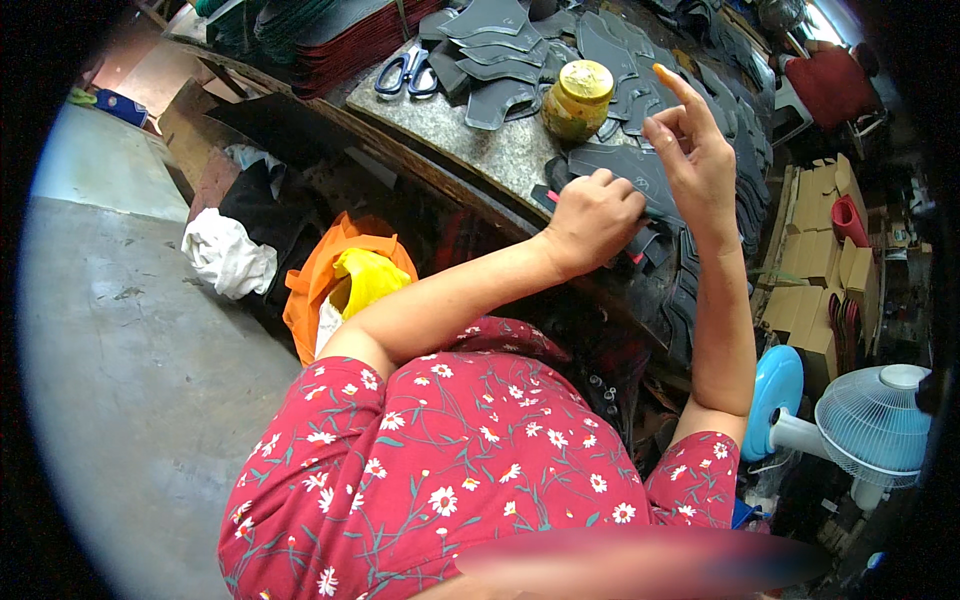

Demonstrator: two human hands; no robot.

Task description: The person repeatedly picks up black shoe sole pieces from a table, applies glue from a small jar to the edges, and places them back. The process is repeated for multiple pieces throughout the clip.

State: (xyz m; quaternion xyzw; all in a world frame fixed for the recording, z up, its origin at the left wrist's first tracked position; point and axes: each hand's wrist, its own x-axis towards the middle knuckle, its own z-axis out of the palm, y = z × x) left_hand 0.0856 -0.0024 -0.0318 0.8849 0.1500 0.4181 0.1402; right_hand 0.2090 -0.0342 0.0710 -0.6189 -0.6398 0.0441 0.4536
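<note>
My left hand (597, 222) is closed over a dark flat piece with pink-red edges (637, 257), mostly hidden beneath the fist at the table's near edge. Beside it, my right hand (695, 165) is raised with the index finger stretched out and the other fingers bent. An orange-yellow smear coats that fingertip, and nothing is held there. A squat jar (574, 115) with yellow stuff on its top and sides stands left of my right hand. Around it lie many dark grey cut-out shapes (500, 50), overlapping in rows.
Blue-handled scissors (407, 73) lie at the left of the speckled tabletop (440, 130). Stacks of dark, red-edged sheets (345, 45) rise behind them. Below are an orange bag (310, 290) and white cloth (228, 252). Cardboard boxes (808, 250) and a fan (875, 425) stand right.
</note>
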